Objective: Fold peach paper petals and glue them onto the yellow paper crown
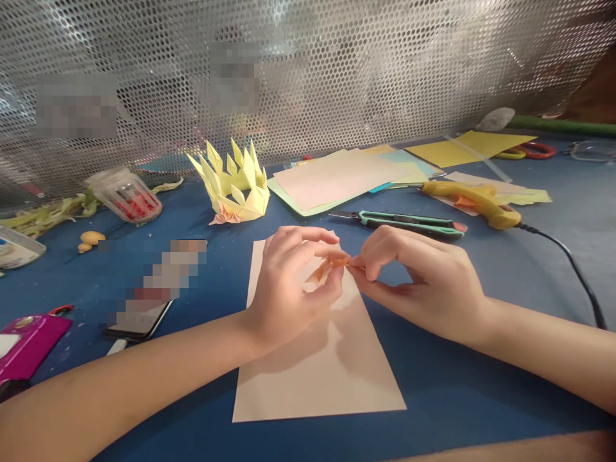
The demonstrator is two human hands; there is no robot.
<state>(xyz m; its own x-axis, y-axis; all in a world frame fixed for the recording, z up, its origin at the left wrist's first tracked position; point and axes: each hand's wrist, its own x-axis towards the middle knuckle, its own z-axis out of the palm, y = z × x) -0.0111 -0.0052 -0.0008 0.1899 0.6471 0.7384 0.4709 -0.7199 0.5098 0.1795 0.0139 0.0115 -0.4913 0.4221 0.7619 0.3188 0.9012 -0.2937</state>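
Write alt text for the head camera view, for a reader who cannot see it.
Two bare hands, left hand and right hand, pinch a small orange paper piece between their fingertips above a cream paper sheet on a blue table. Behind lie a yellow folded paper crown, a green utility knife and a yellow glue gun.

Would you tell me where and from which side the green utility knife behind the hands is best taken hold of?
Probably grip the green utility knife around its thick handle, mid-body towards the right end, coming from above. The blade tip points left, and the knife lies flat on the blue table with open space around it.
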